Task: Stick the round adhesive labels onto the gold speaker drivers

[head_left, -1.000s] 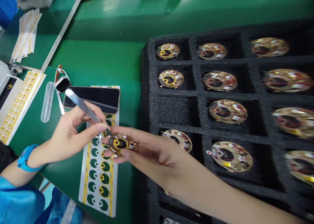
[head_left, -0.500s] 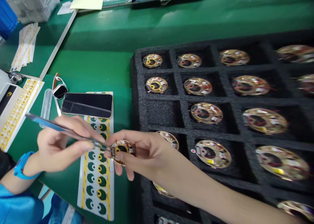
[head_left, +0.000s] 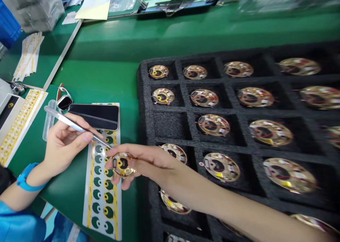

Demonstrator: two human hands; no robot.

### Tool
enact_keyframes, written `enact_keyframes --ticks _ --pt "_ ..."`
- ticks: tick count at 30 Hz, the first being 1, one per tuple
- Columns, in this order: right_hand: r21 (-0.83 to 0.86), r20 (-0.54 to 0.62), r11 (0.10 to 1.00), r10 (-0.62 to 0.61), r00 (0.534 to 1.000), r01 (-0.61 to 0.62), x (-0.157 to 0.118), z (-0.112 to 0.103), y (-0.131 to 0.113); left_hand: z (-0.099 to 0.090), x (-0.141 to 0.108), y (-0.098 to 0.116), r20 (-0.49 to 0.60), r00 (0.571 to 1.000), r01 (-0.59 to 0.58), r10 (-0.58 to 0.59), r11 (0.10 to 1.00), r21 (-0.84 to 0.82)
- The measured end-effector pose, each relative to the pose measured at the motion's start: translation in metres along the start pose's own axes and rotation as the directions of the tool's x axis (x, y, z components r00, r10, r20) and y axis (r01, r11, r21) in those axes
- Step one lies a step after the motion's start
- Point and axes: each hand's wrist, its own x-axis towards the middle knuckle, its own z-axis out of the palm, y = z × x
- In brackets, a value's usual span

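Pinched in my left hand (head_left: 61, 146) is a pair of metal tweezers (head_left: 67, 121). Its handle end points up and left, and its tips reach the index finger of my right hand (head_left: 155, 160), where they are hard to make out. My right hand grips a round gold watch-like part (head_left: 123, 172) by its edge, thumb on top, its inner side facing me. A yellow crescent piece and a small dark rectangular slot show on that part. Beneath both hands lies a sticker sheet (head_left: 102, 189) of yellow and white crescents with dark green cut-out circles.
A black foam tray (head_left: 147, 128) on the right holds many similar gold parts (head_left: 214, 125). A phone (head_left: 92, 116), a wristwatch (head_left: 64, 102) and a clear tube (head_left: 49, 120) lie beyond my left hand. Clipboards (head_left: 180, 1), papers and plastic bags line the back.
The tweezers have drawn back from the gold part's slot toward my right index finger. My right hand has turned the part more toward me. The view has shifted slightly.
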Motion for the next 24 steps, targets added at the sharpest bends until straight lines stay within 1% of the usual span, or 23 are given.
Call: enact_keyframes --ticks 10,14,18,20,22,23,24 --pt "-0.02 0.014 1.0 0.014 1.0 -0.014 0.002 0.0 0.002 0.0 0.002 -0.002 0.041 0.998 -0.039 0.042 0.997 -0.07" --pt "-0.053 0.01 0.998 0.021 1.0 -0.021 0.001 -0.001 0.0 -0.001 0.003 -0.004 0.035 0.999 -0.02 0.022 0.998 -0.054" --pt "-0.008 0.013 1.0 0.024 1.0 -0.024 0.001 0.001 0.005 -0.002 0.002 -0.005 0.016 1.0 0.005 -0.004 1.0 -0.029" --pt "0.022 0.008 1.0 -0.002 1.0 0.002 0.001 0.002 0.01 -0.001 0.002 -0.005 0.007 1.0 0.012 -0.012 1.0 -0.02" --pt "0.01 0.014 0.998 -0.063 0.998 0.062 0.002 0.001 0.012 -0.001 0.003 -0.005 -0.015 1.0 0.019 -0.02 1.0 -0.018" --pt "-0.035 0.013 0.992 -0.118 0.993 0.118 0.002 -0.002 0.01 -0.001 0.004 -0.005 -0.038 0.999 0.029 -0.029 0.999 -0.02" --pt "-0.114 -0.003 0.977 -0.183 0.983 0.182 0.001 -0.006 0.005 -0.001 0.005 -0.005 -0.067 0.997 0.041 -0.043 0.999 -0.025"
